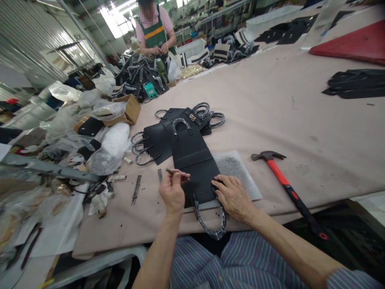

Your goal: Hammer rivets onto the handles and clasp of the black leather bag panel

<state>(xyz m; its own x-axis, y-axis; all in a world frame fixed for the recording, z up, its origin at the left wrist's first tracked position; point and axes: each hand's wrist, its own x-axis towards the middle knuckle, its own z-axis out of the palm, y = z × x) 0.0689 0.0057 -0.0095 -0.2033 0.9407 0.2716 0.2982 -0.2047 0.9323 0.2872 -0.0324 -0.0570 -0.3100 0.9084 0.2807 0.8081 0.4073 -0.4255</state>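
A flat black leather bag panel (192, 160) with looped handles lies on the pink table (270, 116) in front of me, partly over a grey pad (233, 165). My left hand (172, 192) is closed in a pinch on a thin metal tool (177, 172) held just left of the panel. My right hand (233, 196) lies flat on the panel's near end, fingers stretched out, beside the near handle (210, 224) that hangs over the table edge.
A red-handled hammer (285, 184) lies to the right. Several more black panels with handles (168, 132) are stacked behind. Small metal tools (136, 188) and plastic bags (108, 148) clutter the left. Another person (155, 30) works at the far end.
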